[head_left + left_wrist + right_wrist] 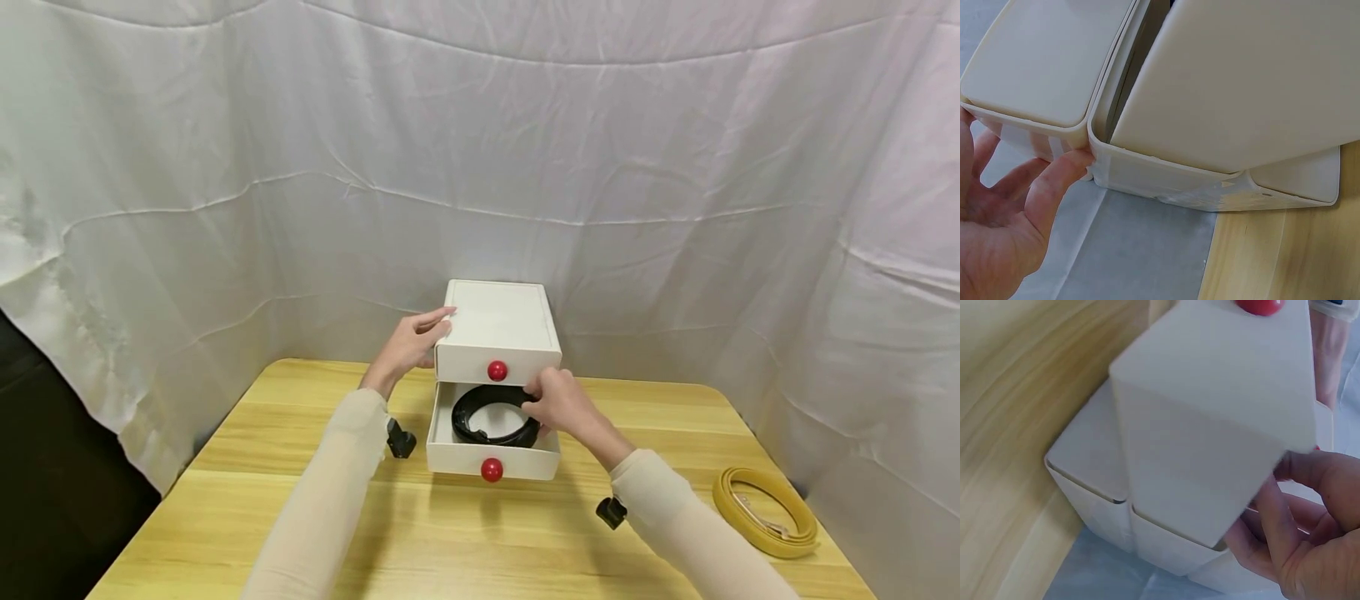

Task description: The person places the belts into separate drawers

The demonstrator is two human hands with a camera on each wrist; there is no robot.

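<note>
A small white two-drawer box [498, 321] stands on the wooden table [525, 542]. Its top drawer is closed, with a red knob [497, 370]. The lower drawer [457, 461] is pulled out and holds a coiled black belt [480, 410]. My left hand [427, 329] rests with straight fingers on the box's upper left edge; in the left wrist view the thumb of this hand [1022, 206] touches a corner of the box [1241, 94]. My right hand [543, 398] reaches into the open drawer, fingers curled on the belt's right side. The right wrist view shows that hand [1297, 531] beside the box [1210, 425].
A coiled yellow belt [765, 508] lies near the table's right edge. White cloth [480, 150] hangs behind and at both sides. The lower drawer's red knob [491, 469] faces me.
</note>
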